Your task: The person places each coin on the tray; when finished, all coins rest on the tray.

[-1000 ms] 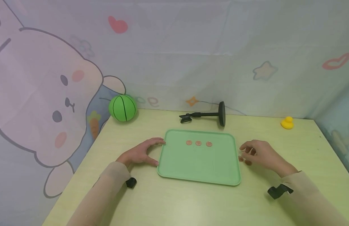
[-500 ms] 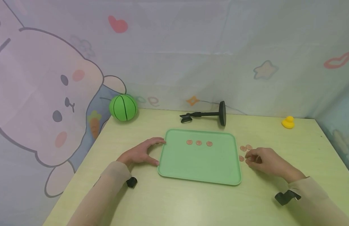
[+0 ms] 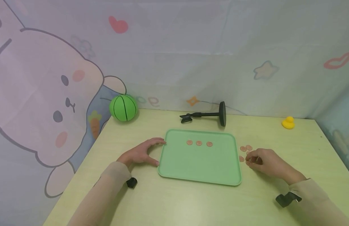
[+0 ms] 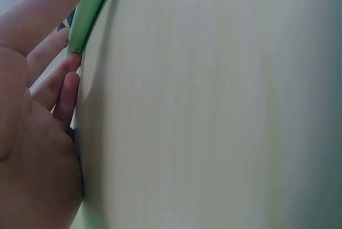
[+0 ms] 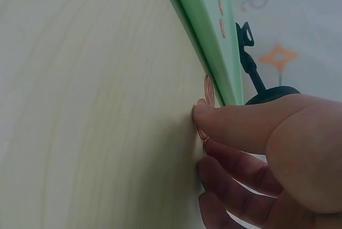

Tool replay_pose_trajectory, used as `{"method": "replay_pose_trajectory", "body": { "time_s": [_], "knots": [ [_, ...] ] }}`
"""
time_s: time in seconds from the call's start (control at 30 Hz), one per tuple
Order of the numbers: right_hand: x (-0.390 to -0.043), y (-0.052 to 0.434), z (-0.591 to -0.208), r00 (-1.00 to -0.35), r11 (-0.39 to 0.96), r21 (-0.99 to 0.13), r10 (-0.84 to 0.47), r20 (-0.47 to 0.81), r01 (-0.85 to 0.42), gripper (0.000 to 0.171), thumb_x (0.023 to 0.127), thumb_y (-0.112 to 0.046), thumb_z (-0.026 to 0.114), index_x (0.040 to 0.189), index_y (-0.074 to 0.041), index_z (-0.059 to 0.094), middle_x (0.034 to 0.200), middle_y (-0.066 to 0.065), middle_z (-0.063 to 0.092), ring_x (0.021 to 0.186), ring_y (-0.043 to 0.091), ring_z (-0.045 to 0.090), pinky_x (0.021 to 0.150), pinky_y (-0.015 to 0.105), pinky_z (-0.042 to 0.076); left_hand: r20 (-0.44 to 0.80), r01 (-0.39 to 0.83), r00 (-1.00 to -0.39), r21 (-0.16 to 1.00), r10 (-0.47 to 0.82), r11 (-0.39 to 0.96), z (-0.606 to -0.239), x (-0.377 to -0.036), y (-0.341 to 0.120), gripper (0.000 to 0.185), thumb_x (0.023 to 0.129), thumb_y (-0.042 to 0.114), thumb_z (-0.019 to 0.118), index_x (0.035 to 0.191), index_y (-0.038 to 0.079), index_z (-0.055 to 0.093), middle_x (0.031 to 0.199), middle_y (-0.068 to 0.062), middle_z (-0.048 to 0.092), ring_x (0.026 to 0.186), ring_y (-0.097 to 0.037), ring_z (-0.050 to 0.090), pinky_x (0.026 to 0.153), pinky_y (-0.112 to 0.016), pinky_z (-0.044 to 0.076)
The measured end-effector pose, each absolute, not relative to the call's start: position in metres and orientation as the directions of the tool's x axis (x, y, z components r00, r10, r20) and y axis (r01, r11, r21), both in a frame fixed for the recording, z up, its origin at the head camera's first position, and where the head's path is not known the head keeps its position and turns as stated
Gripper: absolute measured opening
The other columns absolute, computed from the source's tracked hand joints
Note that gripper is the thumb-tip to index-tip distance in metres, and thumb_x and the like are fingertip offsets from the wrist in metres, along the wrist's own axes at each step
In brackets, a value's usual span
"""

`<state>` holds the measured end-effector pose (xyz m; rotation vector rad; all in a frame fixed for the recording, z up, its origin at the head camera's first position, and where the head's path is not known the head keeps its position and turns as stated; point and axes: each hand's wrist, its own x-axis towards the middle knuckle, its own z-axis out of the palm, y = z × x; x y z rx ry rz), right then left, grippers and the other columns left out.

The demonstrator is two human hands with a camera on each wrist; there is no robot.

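Observation:
A light green tray [image 3: 200,160] lies on the table with three copper coins [image 3: 199,143] in a row near its far edge. My left hand [image 3: 140,152] rests at the tray's left side, thumb and fingers spread along the rim. Just off the right side, several more copper coins [image 3: 243,148] lie loose on the table. Over the nearest of them, my right hand [image 3: 266,161] has its thumb and index finger around a coin [image 5: 202,132] at the tabletop. The thumb covers much of that coin in the right wrist view.
Behind the tray a black stand [image 3: 205,115] lies on its side. A green ball [image 3: 123,107] sits at the back left corner, and a yellow toy duck [image 3: 288,122] at the back right. A printed cloth [image 3: 174,62] hangs behind the table.
My right hand has come down and slightly right, from beside the tray's edge onto a loose coin, uncovering other coins. The left hand and the tray's three coins stay where they were.

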<state>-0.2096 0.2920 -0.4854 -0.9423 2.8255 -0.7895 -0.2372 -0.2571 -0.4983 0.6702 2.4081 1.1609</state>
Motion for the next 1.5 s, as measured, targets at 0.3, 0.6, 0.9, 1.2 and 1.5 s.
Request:
{"method": "replay_pose_trajectory", "body": {
  "time_s": [0.3, 0.6, 0.9, 1.2, 1.5],
  "knots": [
    [-0.208, 0.294, -0.480, -0.813, 0.698, -0.482, -0.579, 0.054, -0.529, 0.012, 0.089, -0.010, 0.083, 0.092, -0.018, 0.074, 0.084, -0.014, 0.066, 0.074, -0.001, 0.056, 0.067, 0.024, 0.054, -0.128, 0.253, -0.814, 0.799, 0.567, 0.545, -0.500, -0.238, -0.258, 0.090, 0.075, 0.028, 0.097, 0.153, 0.026, 0.053, 0.168, -0.001, 0.035, 0.159, -0.028, 0.023, 0.129, -0.056, 0.013],
    [-0.207, 0.295, -0.475, -0.816, 0.707, -0.488, -0.578, 0.017, -0.512, 0.012, 0.089, -0.011, 0.083, 0.092, -0.018, 0.074, 0.085, -0.013, 0.067, 0.076, 0.000, 0.058, 0.069, 0.024, 0.055, -0.128, 0.255, -0.815, 0.797, 0.565, 0.548, -0.500, -0.238, -0.257, 0.090, 0.074, 0.029, 0.098, 0.152, 0.026, 0.053, 0.168, -0.001, 0.035, 0.159, -0.029, 0.023, 0.129, -0.057, 0.013],
    [-0.206, 0.295, -0.476, -0.796, 0.689, -0.481, -0.604, 0.032, -0.542, 0.012, 0.090, -0.008, 0.082, 0.090, -0.015, 0.073, 0.083, -0.013, 0.064, 0.074, 0.001, 0.054, 0.067, 0.024, 0.052, -0.119, 0.267, -0.811, 0.796, 0.573, 0.543, -0.499, -0.238, -0.258, 0.090, 0.075, 0.027, 0.097, 0.153, 0.024, 0.053, 0.167, -0.003, 0.036, 0.158, -0.031, 0.024, 0.129, -0.058, 0.014],
    [-0.206, 0.293, -0.477, -0.801, 0.702, -0.472, -0.598, 0.016, -0.533, 0.015, 0.090, -0.008, 0.081, 0.088, -0.019, 0.070, 0.080, -0.014, 0.061, 0.073, 0.002, 0.052, 0.066, 0.024, 0.050, -0.110, 0.279, -0.807, 0.795, 0.580, 0.538, -0.500, -0.238, -0.257, 0.090, 0.075, 0.027, 0.097, 0.153, 0.023, 0.053, 0.168, -0.005, 0.036, 0.158, -0.033, 0.024, 0.129, -0.059, 0.014],
    [-0.203, 0.290, -0.477, -0.815, 0.720, -0.459, -0.579, 0.015, -0.520, 0.018, 0.090, -0.007, 0.081, 0.086, -0.020, 0.069, 0.079, -0.014, 0.060, 0.073, 0.002, 0.053, 0.066, 0.024, 0.049, -0.106, 0.282, -0.806, 0.796, 0.582, 0.535, -0.501, -0.239, -0.257, 0.090, 0.075, 0.028, 0.097, 0.153, 0.023, 0.053, 0.168, -0.005, 0.036, 0.158, -0.033, 0.024, 0.129, -0.060, 0.014]
  ]
}}
